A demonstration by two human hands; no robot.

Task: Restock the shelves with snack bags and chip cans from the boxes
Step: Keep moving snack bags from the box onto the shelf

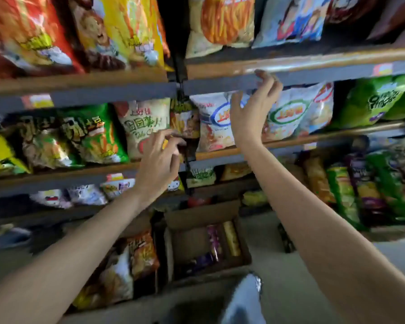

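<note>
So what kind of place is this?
Most likely a small shop's snack aisle: tiered shelves packed with snack bags, price tags on the shelf edges, and an open cardboard box of stock on the floor.

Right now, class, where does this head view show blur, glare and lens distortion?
Head view: motion blur smears the left hand and the snack bags; glare streaks the upper shelf edge above the right hand; wide-angle bending tilts the shelves; the cardboard box below lies dim.

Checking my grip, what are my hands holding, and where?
Left hand pinches a dark snack bag near its bottom edge. Right hand holds nothing.
</note>
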